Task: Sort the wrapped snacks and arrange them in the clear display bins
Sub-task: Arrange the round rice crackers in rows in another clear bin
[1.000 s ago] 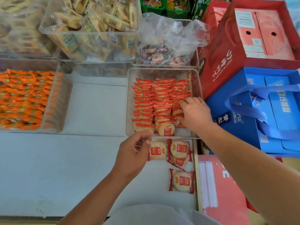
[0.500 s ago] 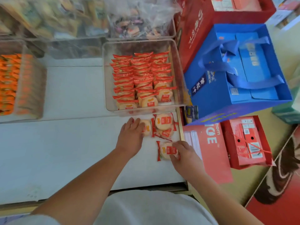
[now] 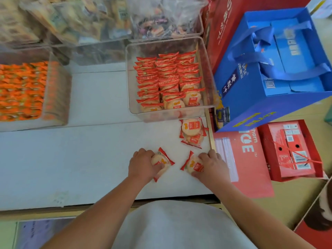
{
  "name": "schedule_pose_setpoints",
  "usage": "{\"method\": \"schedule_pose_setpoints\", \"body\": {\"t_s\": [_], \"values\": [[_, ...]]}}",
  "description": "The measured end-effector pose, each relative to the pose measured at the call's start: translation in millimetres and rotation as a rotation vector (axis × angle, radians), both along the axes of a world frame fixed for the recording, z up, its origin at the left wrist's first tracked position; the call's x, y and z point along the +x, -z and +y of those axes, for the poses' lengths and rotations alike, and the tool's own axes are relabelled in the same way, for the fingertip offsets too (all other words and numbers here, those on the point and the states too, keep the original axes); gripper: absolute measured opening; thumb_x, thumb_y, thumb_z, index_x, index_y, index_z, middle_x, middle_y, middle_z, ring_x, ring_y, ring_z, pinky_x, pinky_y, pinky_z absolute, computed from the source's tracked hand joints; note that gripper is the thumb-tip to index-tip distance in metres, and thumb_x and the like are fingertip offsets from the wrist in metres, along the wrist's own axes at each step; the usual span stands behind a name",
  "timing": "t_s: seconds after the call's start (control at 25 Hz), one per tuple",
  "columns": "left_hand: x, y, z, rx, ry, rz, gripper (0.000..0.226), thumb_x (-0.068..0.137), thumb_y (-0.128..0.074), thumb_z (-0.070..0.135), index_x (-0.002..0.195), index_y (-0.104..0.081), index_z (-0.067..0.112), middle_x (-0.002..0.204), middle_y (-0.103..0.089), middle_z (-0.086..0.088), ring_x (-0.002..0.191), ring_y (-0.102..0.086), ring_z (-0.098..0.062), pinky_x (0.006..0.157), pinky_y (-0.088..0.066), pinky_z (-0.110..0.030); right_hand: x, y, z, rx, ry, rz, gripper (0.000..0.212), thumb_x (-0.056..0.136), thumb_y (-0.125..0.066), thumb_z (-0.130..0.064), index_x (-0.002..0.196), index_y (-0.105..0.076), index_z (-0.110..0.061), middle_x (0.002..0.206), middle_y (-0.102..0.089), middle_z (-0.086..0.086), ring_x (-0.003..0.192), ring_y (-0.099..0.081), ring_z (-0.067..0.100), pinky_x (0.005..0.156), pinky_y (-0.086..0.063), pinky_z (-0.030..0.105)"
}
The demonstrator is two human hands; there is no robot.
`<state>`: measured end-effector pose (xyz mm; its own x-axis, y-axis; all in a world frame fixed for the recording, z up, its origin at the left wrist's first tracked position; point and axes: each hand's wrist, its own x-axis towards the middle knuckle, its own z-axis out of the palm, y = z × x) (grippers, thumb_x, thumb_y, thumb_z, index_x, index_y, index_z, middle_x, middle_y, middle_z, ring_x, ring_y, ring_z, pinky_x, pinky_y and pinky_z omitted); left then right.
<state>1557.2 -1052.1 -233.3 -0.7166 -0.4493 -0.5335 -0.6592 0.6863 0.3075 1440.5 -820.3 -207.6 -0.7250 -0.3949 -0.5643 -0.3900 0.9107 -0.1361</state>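
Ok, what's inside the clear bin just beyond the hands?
The clear bin holds red-wrapped round snacks in three overlapping rows. Only the front packs show their faces; those behind show just red top edges. The floor beneath is covered.

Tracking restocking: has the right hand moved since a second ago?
Yes. The right hand left the clear bin and drew back toward the person, now gripping a wrapped snack on the table.

The head-worn camera looks forward and steeply down, close over the white shelf (image 3: 80, 159) and clear bin (image 3: 154, 116).
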Motion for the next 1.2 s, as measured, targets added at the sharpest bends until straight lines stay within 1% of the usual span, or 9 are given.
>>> {"method": "schedule_pose_setpoints", "body": {"t_s": [0.16,0.24,0.36,0.48,0.64,0.88,1.04,1.12,1.2], "values": [[9,-21,4,0.337,-0.303,0.144,0.023,0.090,-0.075,0.043,0.099,-0.072,0.023,0.095,-0.069,0.003,0.089,-0.066,-0.018,0.075,-0.051,-0.029,3,-23,4,-0.248,0.339,-0.130,0.028,0.090,-0.071,-0.043,0.108,-0.061,-0.025,0.105,-0.059,-0.006,0.090,-0.060,0.016,0.073,-0.051,0.034],[12,-48,11,0.529,-0.541,0.286,0.017,0.092,-0.075,0.037,0.095,-0.074,0.021,0.088,-0.075,0.002,0.083,-0.070,-0.018,0.072,-0.054,-0.028,0,-39,6,-0.394,0.519,-0.182,0.025,0.088,-0.076,-0.040,0.095,-0.057,-0.026,0.089,-0.065,-0.005,0.080,-0.062,0.016,0.072,-0.053,0.037],[10,-92,37,0.742,-0.665,0.380,0.016,0.092,-0.076,0.029,0.103,-0.075,0.017,0.090,-0.079,-0.001,0.083,-0.074,-0.017,0.071,-0.061,-0.031,-4,-75,5,-0.676,0.634,-0.322,0.027,0.088,-0.081,-0.031,0.105,-0.060,-0.028,0.086,-0.075,-0.003,0.079,-0.072,0.016,0.069,-0.058,0.031],[2,-119,67,0.828,-0.676,0.427,0.020,0.089,-0.080,0.023,0.106,-0.072,0.015,0.091,-0.080,-0.001,0.084,-0.077,-0.019,0.072,-0.064,-0.035,-3,-102,4,-0.834,0.635,-0.417,0.008,0.098,-0.069,-0.023,0.106,-0.067,-0.022,0.092,-0.078,-0.003,0.086,-0.075,0.013,0.068,-0.058,0.021],[-17,-129,93,0.817,-0.632,0.470,0.022,0.090,-0.078,0.027,0.111,-0.072,0.023,0.091,-0.078,0.002,0.085,-0.076,-0.014,0.070,-0.063,-0.029,-12,-117,10,-0.819,0.637,-0.585,0.024,0.108,-0.049,-0.038,0.110,-0.068,-0.023,0.100,-0.077,-0.002,0.094,-0.075,0.015,0.085,-0.062,0.036],[-56,-116,105,0.738,-0.446,0.417,0.014,0.102,-0.061,0.038,0.105,-0.073,0.034,0.092,-0.076,0.009,0.089,-0.071,-0.011,0.076,-0.060,-0.026,-42,-119,29,-0.629,0.423,-0.399,0.021,0.099,-0.063,-0.045,0.102,-0.060,-0.025,0.089,-0.071,-0.008,0.070,-0.065,0.002,0.063,-0.051,0.023],[-101,-59,85,0.317,-0.502,0.337,0.043,0.101,-0.058,0.045,0.133,-0.062,0.016,0.128,-0.064,-0.004,0.118,-0.063,-0.024,0.093,-0.050,-0.032,-56,-118,48,-0.602,0.462,-0.352,0.021,0.101,-0.061,-0.040,0.094,-0.053,-0.022,0.078,-0.064,-0.005,0.055,-0.057,-0.005,0.051,-0.042,0.014],[-125,-36,81,0.254,-0.502,0.229,0.071,0.092,-0.063,0.058,0.145,-0.050,0.012,0.141,-0.056,-0.010,0.130,-0.055,-0.030,0.104,-0.050,-0.043,-60,-118,56,-0.613,0.488,-0.327,0.023,0.101,-0.061,-0.036,0.089,-0.049,-0.021,0.072,-0.057,-0.007,0.050,-0.053,-0.008,0.048,-0.039,0.012],[-145,-22,84,0.201,-0.470,0.123,0.086,0.080,-0.065,0.071,0.143,-0.048,0.015,0.138,-0.056,-0.008,0.130,-0.052,-0.032,0.102,-0.051,-0.048,-64,-117,61,-0.627,0.514,-0.326,0.022,0.101,-0.062,-0.035,0.090,-0.051,-0.020,0.075,-0.061,-0.007,0.053,-0.055,-0.008,0.050,-0.040,0.012]]}}
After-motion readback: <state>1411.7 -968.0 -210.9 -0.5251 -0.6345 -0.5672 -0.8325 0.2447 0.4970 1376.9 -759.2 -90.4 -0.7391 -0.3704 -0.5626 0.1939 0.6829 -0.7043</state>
